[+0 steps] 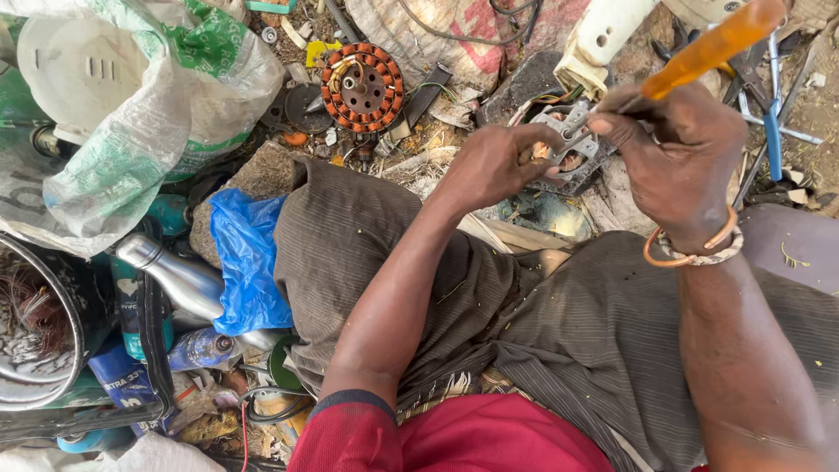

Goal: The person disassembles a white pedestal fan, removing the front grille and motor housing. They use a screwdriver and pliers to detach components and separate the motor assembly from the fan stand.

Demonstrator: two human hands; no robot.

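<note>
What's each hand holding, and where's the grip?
Right hand grips a screwdriver by the lower end of its orange handle. Left hand holds a small metal part by its left edge.

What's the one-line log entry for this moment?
left hand: holds small metal motor part | right hand: grips orange-handled screwdriver, tip on part | nearby: copper-wound stator, steel bottle, blue bag

we see a translucent orange plastic screwdriver handle (710, 48), a dull grey metal bracket (572, 140), a glossy steel bottle (170, 273), crinkled blue plastic (249, 262) and ribbed matt cloth (577, 323)
</note>
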